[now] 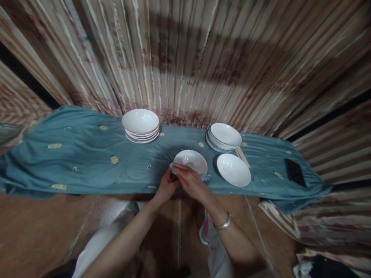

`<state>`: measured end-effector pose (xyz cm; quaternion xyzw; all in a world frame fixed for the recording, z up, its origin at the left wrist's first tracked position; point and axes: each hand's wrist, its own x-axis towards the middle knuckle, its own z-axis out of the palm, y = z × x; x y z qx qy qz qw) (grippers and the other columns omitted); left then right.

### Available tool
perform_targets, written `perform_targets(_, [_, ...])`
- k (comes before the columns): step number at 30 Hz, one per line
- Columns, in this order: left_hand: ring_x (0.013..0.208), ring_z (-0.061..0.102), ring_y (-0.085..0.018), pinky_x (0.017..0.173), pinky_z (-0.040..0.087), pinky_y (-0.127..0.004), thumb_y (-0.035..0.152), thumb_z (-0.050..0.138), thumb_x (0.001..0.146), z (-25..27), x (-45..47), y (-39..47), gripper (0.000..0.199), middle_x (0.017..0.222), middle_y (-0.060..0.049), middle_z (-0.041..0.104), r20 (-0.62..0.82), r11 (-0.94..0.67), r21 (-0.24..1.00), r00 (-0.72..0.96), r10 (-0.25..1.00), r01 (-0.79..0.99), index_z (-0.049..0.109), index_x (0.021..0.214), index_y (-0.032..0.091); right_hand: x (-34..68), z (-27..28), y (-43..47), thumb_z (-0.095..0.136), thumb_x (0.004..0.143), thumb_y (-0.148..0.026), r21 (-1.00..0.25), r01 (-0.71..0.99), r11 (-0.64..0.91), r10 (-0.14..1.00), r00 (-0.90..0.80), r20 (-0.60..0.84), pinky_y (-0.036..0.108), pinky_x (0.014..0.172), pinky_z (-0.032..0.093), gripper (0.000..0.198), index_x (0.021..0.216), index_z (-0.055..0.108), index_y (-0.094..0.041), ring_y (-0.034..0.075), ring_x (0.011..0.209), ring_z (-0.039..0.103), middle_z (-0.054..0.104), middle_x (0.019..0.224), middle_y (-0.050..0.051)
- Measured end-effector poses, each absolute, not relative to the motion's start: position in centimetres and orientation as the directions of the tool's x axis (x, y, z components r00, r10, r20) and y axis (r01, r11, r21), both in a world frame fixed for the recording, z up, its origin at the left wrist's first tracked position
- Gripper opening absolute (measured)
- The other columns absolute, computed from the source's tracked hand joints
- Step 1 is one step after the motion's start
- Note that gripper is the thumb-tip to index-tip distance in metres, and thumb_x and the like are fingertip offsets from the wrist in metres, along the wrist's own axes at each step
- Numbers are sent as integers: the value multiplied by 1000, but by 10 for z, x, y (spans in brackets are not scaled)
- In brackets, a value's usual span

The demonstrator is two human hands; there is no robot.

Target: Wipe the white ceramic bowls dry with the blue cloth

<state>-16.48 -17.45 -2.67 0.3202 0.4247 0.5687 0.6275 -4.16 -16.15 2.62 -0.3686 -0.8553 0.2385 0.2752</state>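
Note:
Near the front edge of the table a white bowl point(194, 160) is between my two hands. My left hand point(168, 183) is closed at the bowl's left side, its fingertips mostly hidden. Across the near left rim lies my right hand point(188, 178), fingers together and bent over a light-blue cloth point(172, 166). More pale blue shows by the bowl's right rim. Just to the right sits another white bowl point(233, 170). Behind it is a stack of dark-rimmed white bowls point(225, 134). A stack of red-rimmed white bowls point(140, 121) stands at the back left.
Wooden chopsticks point(242, 156) lie beside the right stack. A black phone point(295, 172) rests near the table's right end. The teal tablecloth point(87, 154) has pineapple prints and hangs over the front edge. A striped curtain point(185, 58) rises directly behind the table.

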Motion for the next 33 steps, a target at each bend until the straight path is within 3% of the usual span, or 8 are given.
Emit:
perform_targets(10, [127,49,-28,109,36,-44,14,73,56,-19,-171,-175,80,135,-8,57,-81,112,903,92,992,-414,49,133,21,1,31,-186,43,87,-7,-569,582,581,794,-559,239,41,101,47,39,118,65,-17,21,116,57,64,124,12])
perform_targets(18, [122,54,-28,106,39,-45,23,74,61,-15,-175,-174,72,128,-7,62,-128,134,923,40,991,-362,53,129,22,37,16,-178,41,89,-10,-476,700,532,844,-397,360,45,101,47,37,117,64,-18,23,117,57,62,124,12])
perform_targets(22, [120,56,-28,106,38,-46,29,74,64,-13,-174,-173,64,121,-7,66,-140,126,938,-20,990,-323,56,125,20,40,12,-176,39,88,-10,-393,821,415,882,-255,397,45,99,47,40,121,60,-14,26,114,56,61,124,16])
perform_targets(25, [118,57,-28,106,39,-47,31,74,63,-14,-174,-171,64,120,-8,67,-143,124,947,-43,989,-298,55,124,20,39,16,-178,39,85,-10,-363,886,287,930,-167,328,45,93,49,44,126,56,-9,29,105,60,63,119,19])
perform_targets(29, [117,57,-29,105,40,-48,32,75,61,-16,-174,-170,67,119,-8,67,-150,129,948,-51,987,-290,55,124,20,40,21,-177,38,91,-21,-450,885,118,989,-63,136,38,79,50,41,125,57,-8,28,89,66,70,102,17])
perform_targets(33, [118,56,-30,105,39,-48,32,76,60,-13,-174,-170,67,120,-9,66,-157,131,948,-70,985,-289,56,122,19,42,15,-174,40,92,-31,-641,762,91,995,-88,36,32,73,48,35,112,64,-16,23,80,67,73,92,10])
